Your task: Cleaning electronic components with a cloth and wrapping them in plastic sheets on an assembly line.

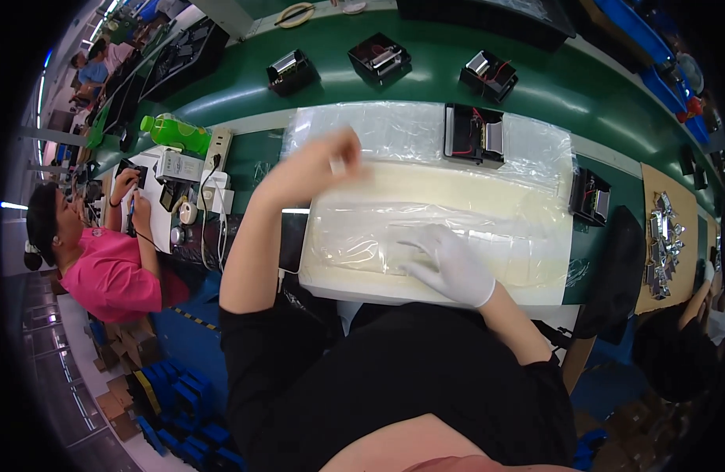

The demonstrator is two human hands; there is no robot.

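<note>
My left hand [328, 164] is bare and raised above the left part of a pale foam pad. Its fingers look bent, but motion smears them, and I cannot see whether they hold anything. My right hand [450, 267] wears a white glove. Its thumb and fingers are spread over the clear plastic film [355, 240] that covers the near part of the foam pad [319, 281]. At the pad's far right, on more clear film, sits a black box-shaped unit [494, 141] with a silver part and red wires.
Similar black units [293, 72] stand along the green bench [331, 55], and one [590, 197] is at the right. A green bottle [176, 134] and a power strip [218, 149] lie left. A person in pink [115, 267] works there. Silver parts [661, 244] cover cardboard at right.
</note>
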